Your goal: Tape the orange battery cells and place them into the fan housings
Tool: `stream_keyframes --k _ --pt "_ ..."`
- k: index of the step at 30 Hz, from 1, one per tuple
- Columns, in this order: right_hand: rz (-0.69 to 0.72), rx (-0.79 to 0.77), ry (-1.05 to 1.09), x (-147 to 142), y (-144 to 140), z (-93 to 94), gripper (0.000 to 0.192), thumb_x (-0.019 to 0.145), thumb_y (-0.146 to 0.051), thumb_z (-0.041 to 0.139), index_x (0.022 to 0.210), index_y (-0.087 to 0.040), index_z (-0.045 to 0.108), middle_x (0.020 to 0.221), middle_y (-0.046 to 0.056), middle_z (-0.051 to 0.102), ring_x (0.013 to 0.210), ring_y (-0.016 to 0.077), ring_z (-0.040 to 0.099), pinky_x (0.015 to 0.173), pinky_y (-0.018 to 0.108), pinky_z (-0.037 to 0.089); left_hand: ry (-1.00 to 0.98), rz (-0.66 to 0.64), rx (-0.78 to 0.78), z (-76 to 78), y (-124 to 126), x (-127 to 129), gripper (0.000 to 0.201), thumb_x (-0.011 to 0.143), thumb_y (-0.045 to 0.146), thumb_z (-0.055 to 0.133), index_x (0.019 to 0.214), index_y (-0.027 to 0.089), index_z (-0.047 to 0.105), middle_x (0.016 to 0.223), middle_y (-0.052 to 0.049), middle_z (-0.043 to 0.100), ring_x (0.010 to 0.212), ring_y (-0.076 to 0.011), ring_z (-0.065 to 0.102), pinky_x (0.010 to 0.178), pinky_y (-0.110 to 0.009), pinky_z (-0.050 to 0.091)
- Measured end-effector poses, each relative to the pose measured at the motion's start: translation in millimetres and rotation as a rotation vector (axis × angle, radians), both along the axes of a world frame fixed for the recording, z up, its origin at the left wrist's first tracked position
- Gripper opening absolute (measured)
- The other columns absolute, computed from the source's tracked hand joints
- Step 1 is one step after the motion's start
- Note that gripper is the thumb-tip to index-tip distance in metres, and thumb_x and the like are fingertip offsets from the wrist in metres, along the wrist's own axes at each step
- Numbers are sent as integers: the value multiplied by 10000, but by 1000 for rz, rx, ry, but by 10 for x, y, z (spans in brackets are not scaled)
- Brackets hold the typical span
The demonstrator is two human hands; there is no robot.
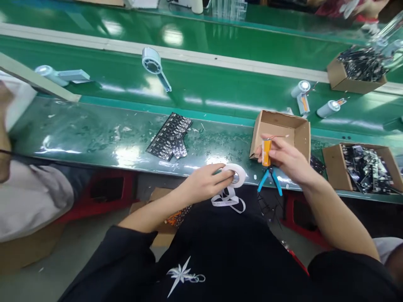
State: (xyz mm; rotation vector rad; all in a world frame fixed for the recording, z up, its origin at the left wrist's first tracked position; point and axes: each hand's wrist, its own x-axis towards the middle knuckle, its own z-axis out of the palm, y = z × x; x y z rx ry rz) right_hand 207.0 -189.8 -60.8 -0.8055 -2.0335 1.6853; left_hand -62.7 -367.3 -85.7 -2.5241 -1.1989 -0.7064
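My left hand (pixel 206 181) grips a white roll of tape (pixel 235 174) at the near edge of the green bench (pixel 94 134). A loose white strip of backing (pixel 228 200) hangs down from the roll over my lap. My right hand (pixel 288 159) holds an orange cylindrical battery (pixel 266 152) upright, thin wires sticking out at its top. Blue-handled cutters (pixel 270 179) lie on the bench edge just below that hand. An open cardboard box (pixel 280 132) stands right behind the battery.
Dark circuit-board strips (pixel 170 136) lie mid-bench. Cardboard boxes of dark parts sit at the right (pixel 362 167) and far right (pixel 357 69). Light-blue handheld fan parts (pixel 154 65) ride the green conveyor (pixel 220 88). Another person's sleeve (pixel 28 197) is at the left.
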Motion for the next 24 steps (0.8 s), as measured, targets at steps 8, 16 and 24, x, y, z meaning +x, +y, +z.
stream_keyframes --k 8,16,24 --pt "235 435 -381 -108 -568 280 455 1130 -318 436 1544 -167 548 1374 182 738 1155 327 745 1010 443 578 270 -182 -69 77 63 56 184 1074 120 579 1028 167 750 1115 -58 740 1090 -231 700 905 -344 607" --pt "579 373 -567 -127 -579 349 168 1120 -292 510 1081 -212 653 876 58 730 753 222 665 686 305 414 369 -297 -161 207 57 146 229 1001 89 634 1001 207 831 1112 -70 749 1152 -254 659 1101 -396 527" --pt "230 197 -283 -75 -538 79 191 1027 -350 639 896 -212 664 795 32 722 712 202 655 715 311 481 459 -224 -134 333 110 248 211 1014 78 597 967 164 785 986 -82 707 900 -226 637 809 -391 507"
